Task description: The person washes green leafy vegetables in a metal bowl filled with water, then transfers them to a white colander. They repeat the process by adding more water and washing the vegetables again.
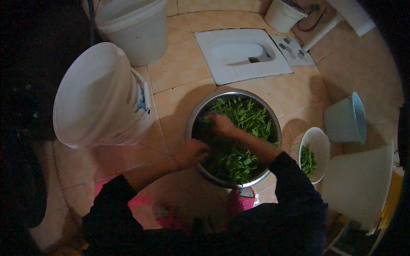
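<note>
A round metal basin stands on the tiled floor before me, with leafy greens in dark water. My right hand reaches into the basin at its upper left; its fingertips are among a few leaves, and whether they grip any is unclear. At the basin's left rim is my left hand, its fingers curled and blurred; I cannot make out anything in it. Right of the basin, a white plastic basket holds more greens.
A large white bucket stands at left, another bucket behind it. A squat toilet is set in the floor beyond the basin. At right are a light blue bucket and a pale plastic container; a small bucket stands at the back.
</note>
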Motion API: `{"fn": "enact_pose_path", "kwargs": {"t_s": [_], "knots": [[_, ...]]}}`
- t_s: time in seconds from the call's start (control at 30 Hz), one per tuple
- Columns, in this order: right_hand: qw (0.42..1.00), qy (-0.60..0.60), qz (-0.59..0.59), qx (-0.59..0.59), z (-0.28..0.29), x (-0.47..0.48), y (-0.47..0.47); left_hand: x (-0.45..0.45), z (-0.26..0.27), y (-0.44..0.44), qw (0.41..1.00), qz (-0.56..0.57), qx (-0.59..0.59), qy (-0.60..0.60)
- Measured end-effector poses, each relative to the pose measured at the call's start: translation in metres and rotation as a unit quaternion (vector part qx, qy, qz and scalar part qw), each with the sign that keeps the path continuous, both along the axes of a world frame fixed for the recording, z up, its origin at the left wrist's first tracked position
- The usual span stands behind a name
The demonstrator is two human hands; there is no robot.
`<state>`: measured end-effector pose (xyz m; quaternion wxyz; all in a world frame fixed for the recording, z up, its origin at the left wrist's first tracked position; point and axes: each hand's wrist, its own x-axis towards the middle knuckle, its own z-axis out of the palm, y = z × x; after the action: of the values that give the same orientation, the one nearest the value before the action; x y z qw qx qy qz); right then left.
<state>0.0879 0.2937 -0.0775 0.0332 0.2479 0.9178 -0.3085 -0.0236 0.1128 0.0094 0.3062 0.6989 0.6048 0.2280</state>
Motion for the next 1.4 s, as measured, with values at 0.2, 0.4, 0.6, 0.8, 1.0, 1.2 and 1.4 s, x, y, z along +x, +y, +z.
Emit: {"fn": "enact_pose_path", "kwargs": {"t_s": [0.2, 0.4, 0.6, 0.8, 1.0, 1.2, 1.4], "knots": [[0.95, 0.143, -0.017, -0.276, 0.157, 0.021, 0.023, 0.0, -0.016, -0.002, 0.996, 0.037, -0.033, -0.075], [0.958, -0.146, -0.098, 0.226, 0.104, 0.052, 0.024, 0.006, -0.014, 0.007, 0.999, 0.011, 0.025, -0.04], [0.981, 0.092, -0.144, -0.096, 0.137, 0.082, 0.034, 0.01, -0.012, 0.007, 0.999, 0.012, 0.029, 0.013], [0.897, 0.172, -0.237, -0.331, 0.142, 0.144, 0.043, 0.012, -0.02, 0.01, 0.999, -0.009, 0.034, -0.002], [0.839, 0.247, -0.407, -0.263, 0.174, 0.319, 0.085, 0.016, -0.016, 0.015, 0.999, -0.01, 0.031, -0.013], [0.938, -0.079, -0.319, 0.111, 0.136, 0.451, 0.12, 0.017, -0.024, 0.021, 0.999, -0.011, 0.03, -0.011], [0.957, 0.095, -0.266, 0.069, 0.078, 0.287, 0.1, 0.014, -0.01, 0.022, 1.0, -0.01, 0.021, 0.002]]}}
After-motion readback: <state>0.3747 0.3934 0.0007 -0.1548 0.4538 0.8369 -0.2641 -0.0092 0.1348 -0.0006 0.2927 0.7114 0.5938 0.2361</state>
